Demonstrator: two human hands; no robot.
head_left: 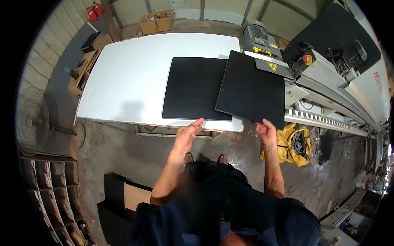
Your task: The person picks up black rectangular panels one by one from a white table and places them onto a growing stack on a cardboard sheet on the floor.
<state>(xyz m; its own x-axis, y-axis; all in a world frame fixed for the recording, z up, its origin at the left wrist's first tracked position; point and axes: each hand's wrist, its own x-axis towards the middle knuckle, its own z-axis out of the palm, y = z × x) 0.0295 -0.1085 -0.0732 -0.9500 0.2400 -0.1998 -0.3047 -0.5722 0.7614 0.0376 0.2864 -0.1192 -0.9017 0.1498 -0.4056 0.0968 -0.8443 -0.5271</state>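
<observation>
My right hand point(266, 132) pinches the near edge of a square black panel point(253, 88). This panel sits askew, its left side overlapping a second black panel point(193, 88) and its far right corner reaching under the guard plate of the machine. The second panel lies flat on the white tabletop point(123, 78), close to its near edge. My left hand point(188, 134) is at that near edge, just below the flat panel, with fingers partly extended and nothing visible in them. Whether its fingertips touch the panel's edge I cannot tell.
A long edge-processing machine point(324, 74) with a toothed track point(324, 121) runs along the right. Beneath it lies a yellow sack point(283, 141). Dark boards point(113, 223) stand low at left, beside a divided shelf point(53, 197) and a fan point(30, 122). A cardboard box point(156, 24) is behind the table.
</observation>
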